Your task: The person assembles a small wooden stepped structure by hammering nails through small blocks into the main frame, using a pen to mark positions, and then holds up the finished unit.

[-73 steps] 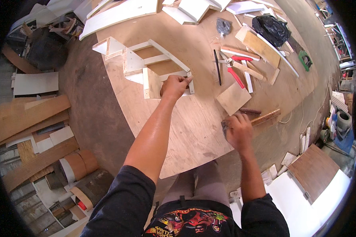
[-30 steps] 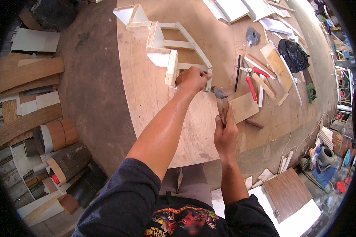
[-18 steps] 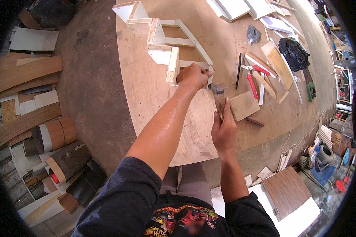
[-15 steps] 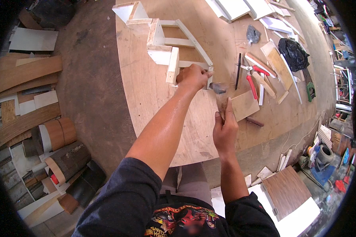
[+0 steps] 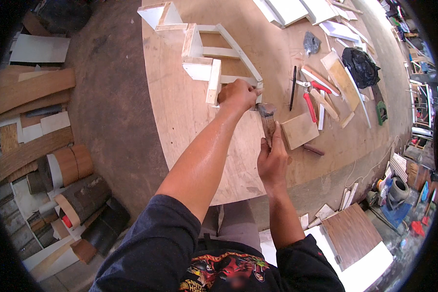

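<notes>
A white, stair-shaped wooden frame (image 5: 194,43) lies on the plywood tabletop (image 5: 199,151). My left hand (image 5: 237,95) is closed around its near end, with the fingers curled over the short piece at the corner. My right hand (image 5: 273,163) grips a hammer (image 5: 268,130) by its wooden handle. The dark hammer head is right beside that corner of the frame, close to my left fingers. Whether the head touches the wood I cannot tell. Just right of the hammer lies a flat wooden block (image 5: 300,131).
Pliers with red handles (image 5: 310,108), a black pen-like stick (image 5: 293,87), wood strips and a black plastic bag (image 5: 361,67) lie to the right. White boards (image 5: 287,10) are at the far edge. Rolled sheets (image 5: 72,165) and planks fill the floor on the left.
The hammer head has swung left, up against the frame's near corner, and my right hand has shifted slightly left and down. My left hand and the frame have hardly moved.
</notes>
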`<state>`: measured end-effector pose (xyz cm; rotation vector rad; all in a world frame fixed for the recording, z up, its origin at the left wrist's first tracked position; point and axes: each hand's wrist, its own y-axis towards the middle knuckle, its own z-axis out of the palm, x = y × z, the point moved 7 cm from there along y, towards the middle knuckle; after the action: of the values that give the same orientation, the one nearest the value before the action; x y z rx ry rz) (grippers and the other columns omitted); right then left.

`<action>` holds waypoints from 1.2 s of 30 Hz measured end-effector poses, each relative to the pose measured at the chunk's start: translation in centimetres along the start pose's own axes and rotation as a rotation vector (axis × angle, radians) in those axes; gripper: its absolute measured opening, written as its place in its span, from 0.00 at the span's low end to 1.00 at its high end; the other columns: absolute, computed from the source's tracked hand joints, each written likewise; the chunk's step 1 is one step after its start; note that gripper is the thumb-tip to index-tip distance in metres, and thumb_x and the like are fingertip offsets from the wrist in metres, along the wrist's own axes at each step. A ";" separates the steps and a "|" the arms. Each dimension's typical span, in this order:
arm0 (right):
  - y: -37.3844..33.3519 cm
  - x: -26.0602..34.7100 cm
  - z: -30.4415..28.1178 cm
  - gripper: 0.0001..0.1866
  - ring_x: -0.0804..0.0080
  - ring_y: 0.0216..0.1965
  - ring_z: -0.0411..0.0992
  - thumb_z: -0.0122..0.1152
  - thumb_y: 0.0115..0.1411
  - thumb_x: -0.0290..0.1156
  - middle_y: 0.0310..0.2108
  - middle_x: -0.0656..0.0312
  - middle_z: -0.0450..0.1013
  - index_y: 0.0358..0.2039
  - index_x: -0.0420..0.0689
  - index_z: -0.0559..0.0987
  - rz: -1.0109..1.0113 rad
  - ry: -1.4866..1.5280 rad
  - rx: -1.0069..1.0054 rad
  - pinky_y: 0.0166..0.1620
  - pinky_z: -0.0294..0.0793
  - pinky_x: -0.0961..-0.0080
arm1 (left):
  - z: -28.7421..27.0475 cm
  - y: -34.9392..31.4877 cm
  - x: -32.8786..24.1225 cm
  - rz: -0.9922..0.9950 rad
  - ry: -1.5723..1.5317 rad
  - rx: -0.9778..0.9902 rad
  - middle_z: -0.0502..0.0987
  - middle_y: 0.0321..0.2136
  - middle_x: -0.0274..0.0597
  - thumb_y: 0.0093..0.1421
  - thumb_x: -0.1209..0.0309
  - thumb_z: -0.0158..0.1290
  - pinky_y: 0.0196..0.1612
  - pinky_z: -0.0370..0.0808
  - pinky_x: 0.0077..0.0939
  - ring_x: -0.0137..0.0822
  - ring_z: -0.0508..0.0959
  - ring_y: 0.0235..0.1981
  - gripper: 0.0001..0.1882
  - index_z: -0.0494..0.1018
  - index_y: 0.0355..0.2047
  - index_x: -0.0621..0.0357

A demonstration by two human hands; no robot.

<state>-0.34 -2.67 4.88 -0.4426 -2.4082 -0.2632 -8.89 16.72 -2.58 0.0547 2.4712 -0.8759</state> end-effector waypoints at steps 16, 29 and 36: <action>-0.4 -1.3 -0.1 0.33 0.33 0.48 0.76 0.58 0.67 0.24 0.50 0.33 0.76 0.70 0.33 0.62 -0.010 0.060 -0.099 0.50 0.75 0.52 | 0.0 -0.4 -0.3 0.010 -0.042 0.024 0.87 0.29 0.35 0.59 0.38 0.59 0.47 0.80 0.41 0.41 0.87 0.39 0.23 0.88 0.34 0.42; 0.0 -0.7 -0.3 0.33 0.37 0.48 0.76 0.57 0.67 0.24 0.51 0.36 0.76 0.71 0.35 0.61 0.053 -0.006 0.019 0.49 0.75 0.53 | 0.0 0.0 -0.4 0.010 -0.044 0.028 0.86 0.29 0.37 0.58 0.36 0.59 0.45 0.80 0.43 0.44 0.86 0.39 0.26 0.87 0.31 0.44; 0.2 0.5 -1.7 0.33 0.36 0.45 0.77 0.57 0.67 0.23 0.46 0.35 0.77 0.71 0.36 0.62 0.049 0.053 -0.039 0.46 0.76 0.50 | 0.0 -0.1 -0.4 0.050 -0.054 0.014 0.87 0.32 0.40 0.58 0.37 0.61 0.46 0.80 0.44 0.45 0.86 0.40 0.26 0.88 0.36 0.45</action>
<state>0.37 -2.82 6.48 -0.5056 -2.3408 -0.2965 -8.59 16.71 -2.37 0.0957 2.4032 -0.8624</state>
